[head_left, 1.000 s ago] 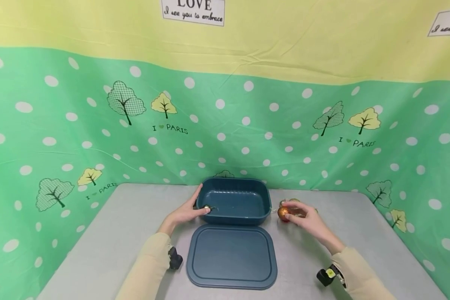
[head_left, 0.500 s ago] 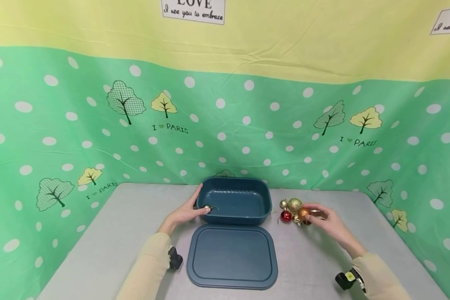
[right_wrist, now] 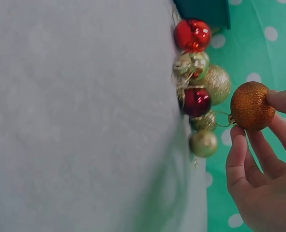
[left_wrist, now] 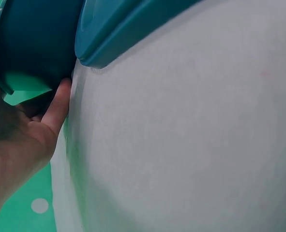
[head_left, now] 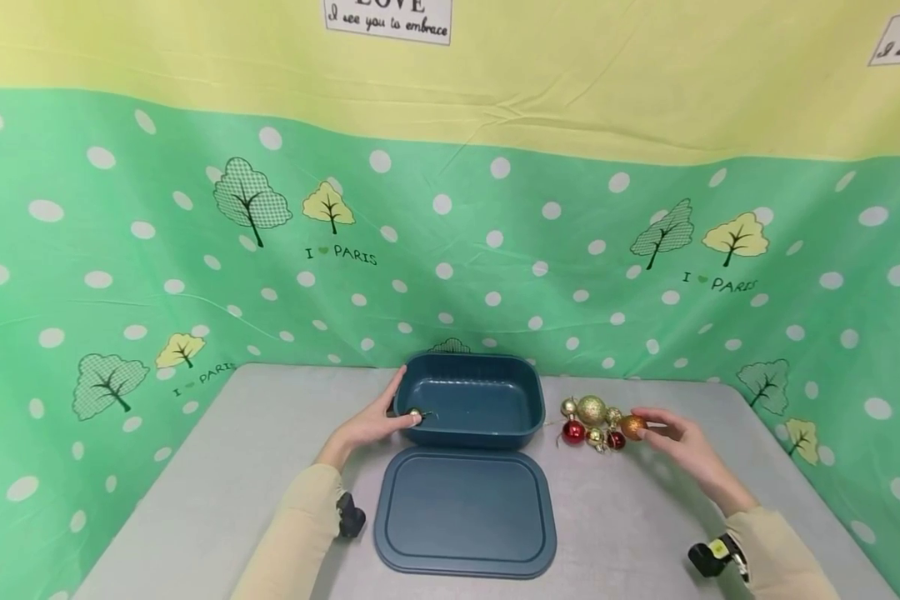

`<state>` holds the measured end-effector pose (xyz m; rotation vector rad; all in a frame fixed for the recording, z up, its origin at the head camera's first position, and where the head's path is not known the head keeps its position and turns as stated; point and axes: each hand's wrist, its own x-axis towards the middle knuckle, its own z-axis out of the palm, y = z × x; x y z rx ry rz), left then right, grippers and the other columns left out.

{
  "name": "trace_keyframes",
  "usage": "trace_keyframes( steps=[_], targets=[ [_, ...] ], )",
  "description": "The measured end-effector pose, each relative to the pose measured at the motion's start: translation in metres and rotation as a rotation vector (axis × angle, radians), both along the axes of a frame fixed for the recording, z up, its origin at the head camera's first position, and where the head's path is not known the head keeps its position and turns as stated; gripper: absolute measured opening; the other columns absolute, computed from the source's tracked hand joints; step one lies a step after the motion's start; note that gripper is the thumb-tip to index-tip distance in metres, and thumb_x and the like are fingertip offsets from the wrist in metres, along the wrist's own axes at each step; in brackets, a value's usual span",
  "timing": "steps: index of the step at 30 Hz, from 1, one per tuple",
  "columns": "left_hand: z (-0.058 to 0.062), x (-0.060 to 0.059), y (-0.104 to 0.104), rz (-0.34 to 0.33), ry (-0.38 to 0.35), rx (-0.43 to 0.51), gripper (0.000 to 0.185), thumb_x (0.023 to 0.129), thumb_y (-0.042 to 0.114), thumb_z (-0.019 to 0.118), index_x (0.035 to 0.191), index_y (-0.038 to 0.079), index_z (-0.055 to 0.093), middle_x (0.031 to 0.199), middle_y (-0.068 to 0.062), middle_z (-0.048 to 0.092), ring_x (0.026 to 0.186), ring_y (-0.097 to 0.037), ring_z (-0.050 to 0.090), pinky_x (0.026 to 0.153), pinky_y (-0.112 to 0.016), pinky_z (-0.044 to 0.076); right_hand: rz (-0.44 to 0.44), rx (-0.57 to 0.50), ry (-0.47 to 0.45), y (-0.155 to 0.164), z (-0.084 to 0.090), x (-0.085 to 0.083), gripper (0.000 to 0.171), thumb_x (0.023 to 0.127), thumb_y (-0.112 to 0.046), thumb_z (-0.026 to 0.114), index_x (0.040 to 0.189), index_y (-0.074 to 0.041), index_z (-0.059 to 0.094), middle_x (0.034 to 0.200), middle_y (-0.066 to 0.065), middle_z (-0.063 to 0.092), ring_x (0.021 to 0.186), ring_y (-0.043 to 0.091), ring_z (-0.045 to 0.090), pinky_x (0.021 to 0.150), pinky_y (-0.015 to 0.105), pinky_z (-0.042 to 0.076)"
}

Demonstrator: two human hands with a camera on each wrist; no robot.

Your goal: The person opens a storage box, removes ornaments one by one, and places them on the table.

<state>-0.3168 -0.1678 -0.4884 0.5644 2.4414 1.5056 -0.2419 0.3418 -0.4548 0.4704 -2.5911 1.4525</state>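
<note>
Fingers of the right hand (head_left: 686, 450) pinch an orange glitter bauble (head_left: 633, 427) between thumb and fingertips, holding it just right of a cluster of baubles (head_left: 592, 423) on the grey table (head_left: 217, 475). In the right wrist view the orange glitter bauble (right_wrist: 251, 106) sits between the thumb tip and a fingertip, lifted off the table surface, with the other fingers (right_wrist: 239, 164) loosely curved beneath it. The cluster holds two red shiny baubles, a larger gold glitter one and several small gold ones, lying close together and touching, to the right of the teal plastic box (head_left: 468, 400).

The left hand (head_left: 367, 427) rests against the left end of the teal plastic box, thumb curled over the rim and pinching a small gold bauble (head_left: 414, 415) at the box's near-left inner corner; the other fingers lie straight along the outer wall. In the left wrist view the left hand (left_wrist: 17, 140) presses against the box wall (left_wrist: 31, 43).

The matching teal lid (head_left: 465, 512) lies flat on the table just near of the box, touching or almost touching its near edge. A green dotted cloth backdrop (head_left: 120, 250) stands behind the table.
</note>
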Motion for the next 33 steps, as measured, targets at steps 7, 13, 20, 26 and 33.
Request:
trace_keyframes(
  steps=[7,13,20,26,33],
  targets=[
    [0.007,0.007,0.004,-0.005,0.025,-0.013,0.098,0.091,0.032,0.065,0.156,0.014,-0.006,0.16,-0.017,-0.008,0.141,-0.047,0.0,0.107,-0.067,0.014,-0.023,0.004,-0.085,0.01,-0.013,-0.001,0.042,0.094,-0.005,0.061,0.13,0.014,0.049,0.126,0.036,0.05,0.092,-0.004,0.058,0.073,0.029,0.054],
    [0.006,0.005,0.003,0.01,-0.006,-0.021,0.097,0.092,0.028,0.066,0.156,0.016,-0.006,0.16,-0.013,-0.008,0.143,-0.043,0.0,0.109,-0.064,0.014,-0.037,-0.036,-0.158,0.015,-0.021,0.0,0.045,0.093,-0.004,0.06,0.131,0.016,0.046,0.129,0.039,0.046,0.091,-0.001,0.06,0.074,0.032,0.056],
    [0.004,0.003,0.002,0.015,-0.01,-0.022,0.097,0.092,0.029,0.066,0.156,0.017,-0.005,0.161,-0.013,-0.008,0.143,-0.042,0.0,0.109,-0.065,0.014,-0.057,0.029,-0.198,0.018,-0.024,-0.001,0.046,0.09,-0.004,0.063,0.132,0.011,0.049,0.132,0.034,0.048,0.101,0.008,0.057,0.08,0.025,0.049],
    [0.003,0.004,0.002,0.008,0.009,-0.012,0.099,0.09,0.036,0.067,0.156,0.017,-0.006,0.16,-0.015,-0.007,0.142,-0.045,0.001,0.107,-0.066,0.014,-0.065,0.056,-0.204,0.018,-0.025,-0.003,0.045,0.09,-0.002,0.063,0.131,0.011,0.051,0.13,0.033,0.05,0.104,0.02,0.058,0.082,0.029,0.047],
    [0.005,0.005,0.001,-0.003,0.022,-0.017,0.099,0.091,0.036,0.065,0.156,0.016,-0.006,0.16,-0.015,-0.009,0.142,-0.045,-0.001,0.107,-0.067,0.013,-0.033,0.077,-0.172,0.017,-0.024,-0.002,0.043,0.09,-0.001,0.062,0.13,0.011,0.051,0.129,0.033,0.051,0.112,0.042,0.053,0.087,0.04,0.049]
  ],
)
